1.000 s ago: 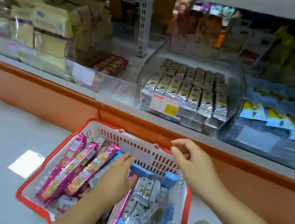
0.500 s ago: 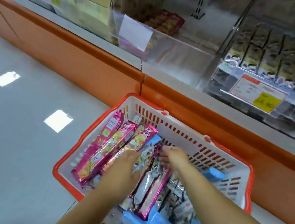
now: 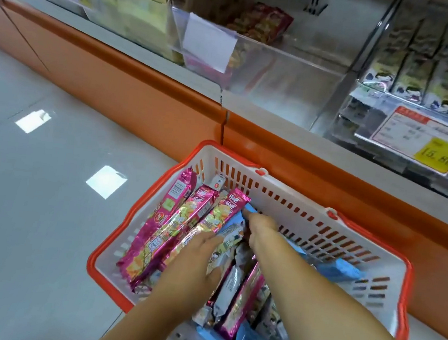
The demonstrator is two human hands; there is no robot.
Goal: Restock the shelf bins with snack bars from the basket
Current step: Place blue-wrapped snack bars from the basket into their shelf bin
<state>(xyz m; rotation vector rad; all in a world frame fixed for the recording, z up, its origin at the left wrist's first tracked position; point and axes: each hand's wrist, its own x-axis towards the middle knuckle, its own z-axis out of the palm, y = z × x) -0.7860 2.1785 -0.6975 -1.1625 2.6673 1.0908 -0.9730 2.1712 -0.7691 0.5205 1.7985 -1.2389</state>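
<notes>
Pale floor tiles (image 3: 29, 202) and an orange shelf base (image 3: 143, 83) are seen around the white, orange-rimmed basket (image 3: 311, 208), which is placed low, just beside that base. Long pink snack bars (image 3: 177, 220) are laid side by side along the basket's left side, with smaller white and pink packs heaped loosely to their right. The left hand (image 3: 191, 267) is spread flat, its fingers straight and pressed on the nearest pink bar and the packs beside it; nothing is gripped by it. The right hand (image 3: 262, 227) is pushed down into the heap at a blue pack (image 3: 250, 209); its fingertips are hidden, so it cannot be told whether anything is held. Above the base, a clear shelf bin (image 3: 285, 73) is seen nearly bare, with a few red packets (image 3: 260, 21) at its back. Trouble is judged likeliest from the loose heap: if one bar is pulled from beneath, neighbours may be dragged up with it and tipped over the rim. Slick foil may also be lost from a shallow pinch during the lift, and a bar may be caught on the bin's raised clear front.
</notes>
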